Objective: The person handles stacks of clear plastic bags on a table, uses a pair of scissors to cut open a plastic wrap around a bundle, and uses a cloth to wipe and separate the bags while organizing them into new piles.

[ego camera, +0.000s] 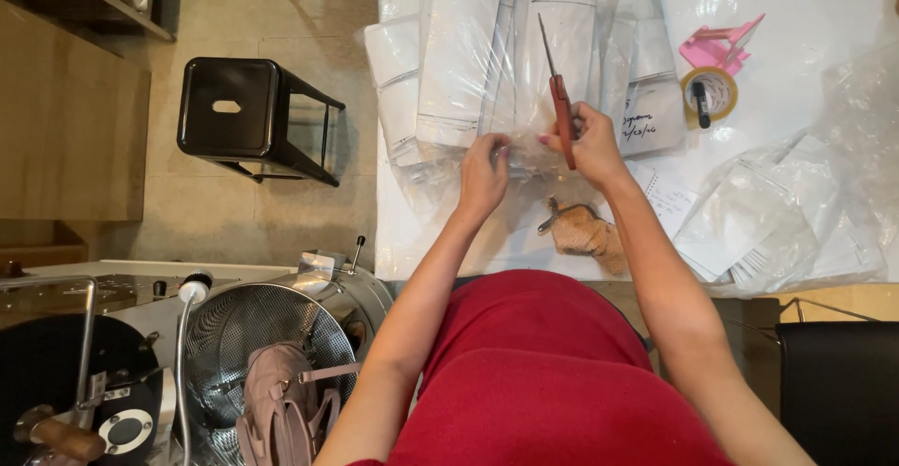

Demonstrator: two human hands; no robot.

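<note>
My right hand [594, 144] grips red-handled scissors [559, 101], their blades pointing away from me over a clear plastic bundle of white pouches [468, 63] on the white table [805, 73]. My left hand [485, 174] pinches the near edge of the clear plastic wrap just left of the scissors. Several flat white pouches lie stacked inside the wrap.
A tape roll [710, 93] and a pink plastic piece [716, 46] lie at the right rear. More bagged white pouches [777, 222] sit at right, a small brown pouch [585, 234] near the front edge. A black stool [245, 115] and a metal drum with a pink bag [281, 400] stand to the left.
</note>
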